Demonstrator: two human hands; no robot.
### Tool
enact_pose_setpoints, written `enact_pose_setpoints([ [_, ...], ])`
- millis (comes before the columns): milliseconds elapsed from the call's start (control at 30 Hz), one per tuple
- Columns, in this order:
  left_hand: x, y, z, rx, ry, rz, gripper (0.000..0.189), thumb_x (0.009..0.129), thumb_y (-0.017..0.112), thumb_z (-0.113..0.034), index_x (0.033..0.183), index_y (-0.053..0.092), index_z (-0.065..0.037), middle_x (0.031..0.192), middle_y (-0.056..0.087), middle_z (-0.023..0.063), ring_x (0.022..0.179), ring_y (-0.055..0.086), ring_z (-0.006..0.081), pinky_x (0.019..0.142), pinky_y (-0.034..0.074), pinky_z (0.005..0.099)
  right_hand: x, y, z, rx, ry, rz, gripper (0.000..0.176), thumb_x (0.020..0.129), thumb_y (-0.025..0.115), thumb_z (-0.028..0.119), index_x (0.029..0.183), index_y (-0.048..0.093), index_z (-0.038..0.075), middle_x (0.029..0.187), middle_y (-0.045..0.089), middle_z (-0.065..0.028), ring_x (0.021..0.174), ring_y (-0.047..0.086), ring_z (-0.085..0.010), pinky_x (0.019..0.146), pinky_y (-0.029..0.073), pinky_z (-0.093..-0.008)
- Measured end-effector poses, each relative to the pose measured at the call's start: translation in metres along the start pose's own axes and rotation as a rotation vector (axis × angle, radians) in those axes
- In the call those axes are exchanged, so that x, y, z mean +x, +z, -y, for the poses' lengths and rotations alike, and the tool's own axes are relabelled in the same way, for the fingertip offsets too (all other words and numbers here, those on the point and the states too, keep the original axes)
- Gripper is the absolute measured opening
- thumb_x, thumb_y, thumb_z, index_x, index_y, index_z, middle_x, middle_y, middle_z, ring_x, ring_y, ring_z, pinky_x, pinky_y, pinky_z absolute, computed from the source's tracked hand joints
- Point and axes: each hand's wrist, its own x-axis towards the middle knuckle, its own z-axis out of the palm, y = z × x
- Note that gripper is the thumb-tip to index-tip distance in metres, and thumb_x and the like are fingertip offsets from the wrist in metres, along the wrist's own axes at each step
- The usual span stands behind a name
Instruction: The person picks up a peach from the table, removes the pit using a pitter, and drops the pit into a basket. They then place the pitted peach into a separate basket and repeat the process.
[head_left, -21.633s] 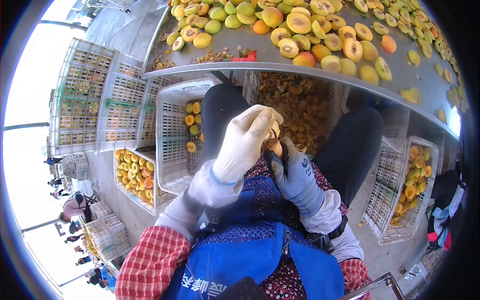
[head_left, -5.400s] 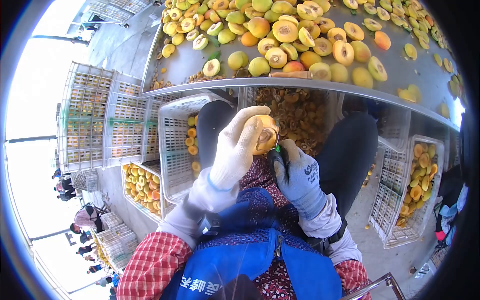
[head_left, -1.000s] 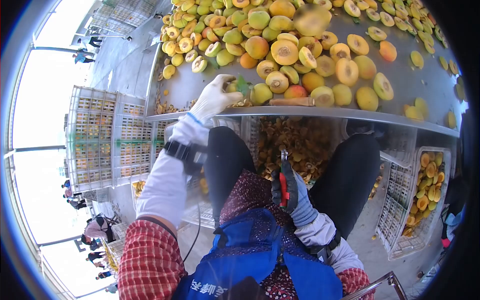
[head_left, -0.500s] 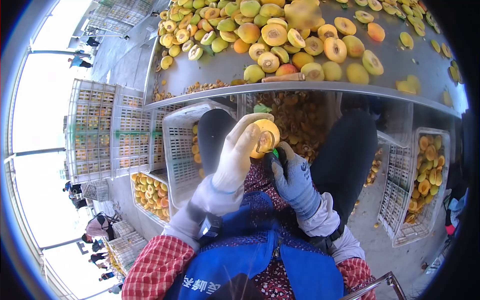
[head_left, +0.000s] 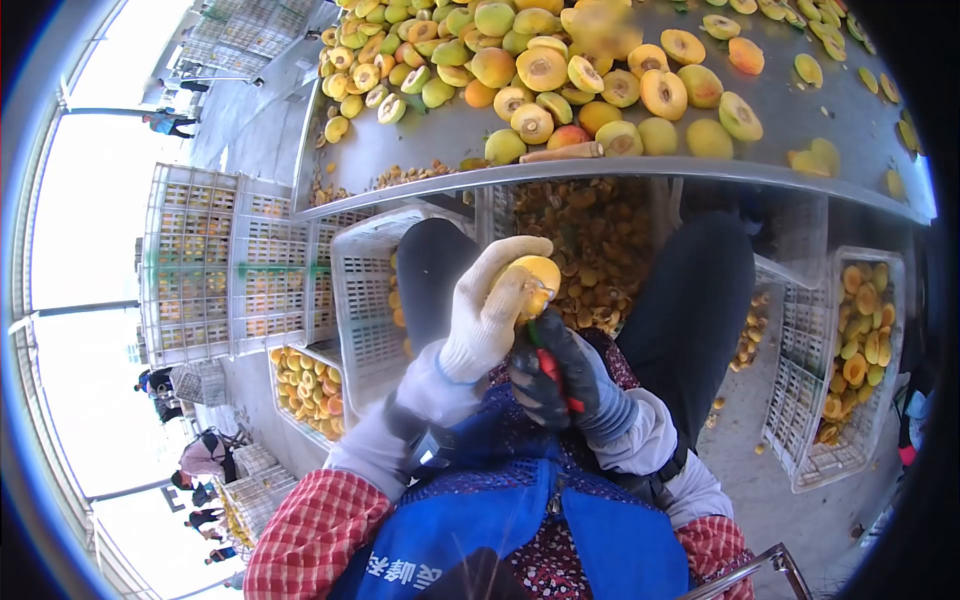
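Observation:
My left hand (head_left: 488, 312), in a white knit glove, is wrapped round a yellow peach half (head_left: 541, 276) above my lap. Part of the cut face shows, while the fingers cover the rest. Close below it, my right hand (head_left: 562, 378), in a grey glove with a dark coated palm, grips a pitting knife (head_left: 548, 366) by its red and green handle. The knife's tip meets the fruit's near edge; its blade is mostly hidden. Whole and halved peaches (head_left: 540, 70) are heaped on the metal table (head_left: 440, 135) in front of me.
Below the table edge, pits and scraps (head_left: 585, 245) fill a container between my knees. A white crate (head_left: 362, 280) stands left of my leg, another crate (head_left: 790, 415) with peach halves to the right. Stacked crates (head_left: 195, 265) stand farther left. A wooden-looking handle (head_left: 565, 153) lies near the table's edge.
The peach half has turned in my left hand, so its cut face shows less. My right hand has rolled over and moved down slightly, bringing the knife's red handle into view.

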Motion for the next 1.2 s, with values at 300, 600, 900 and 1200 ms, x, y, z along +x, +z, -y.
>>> enact_pose_setpoints([
  [300,0.002,0.005,0.023,-0.563,-0.353,-0.023,0.046,0.101,0.044,-0.037,0.124,0.056,0.002,0.104,0.064,0.0119,0.092,0.062,0.0165,0.084,0.051,0.0285,0.026,-0.019,-0.011,0.724,0.096,0.450,0.049,0.101,0.037,0.055,0.086,0.049,0.009,0.060,0.048,0.0019,0.039,0.046,-0.0068,0.032,0.040,-0.0221],
  [600,0.005,-0.039,0.052,-0.657,-0.612,-0.390,0.038,0.102,0.047,-0.035,0.108,0.066,-0.003,0.095,0.069,0.0077,0.084,0.066,0.0187,0.075,0.053,0.0321,0.041,-0.057,0.002,0.803,-0.018,0.185,0.052,0.101,0.037,0.055,0.091,0.054,0.007,0.063,0.045,0.0002,0.049,0.046,-0.0105,0.039,0.041,-0.0265],
  [900,0.048,-0.178,0.040,1.340,-0.037,-0.511,0.023,0.084,0.068,-0.026,0.098,0.072,-0.008,0.096,0.068,0.0145,0.094,0.063,0.0336,0.083,0.049,0.0422,0.048,-0.080,0.004,0.316,0.009,-0.510,0.049,0.095,0.049,0.059,0.093,0.059,0.012,0.063,0.048,0.0007,0.047,0.045,-0.0128,0.040,0.039,-0.0278],
  [1200,0.217,-0.063,0.038,1.315,-0.080,0.233,0.057,0.079,0.065,-0.049,0.118,0.057,-0.008,0.110,0.062,0.0155,0.102,0.063,0.0350,0.086,0.052,0.0422,0.049,-0.093,0.011,-0.322,-0.215,-0.704,0.046,0.093,0.056,0.057,0.094,0.057,0.011,0.065,0.055,-0.0015,0.047,0.052,-0.0147,0.040,0.042,-0.0287],
])
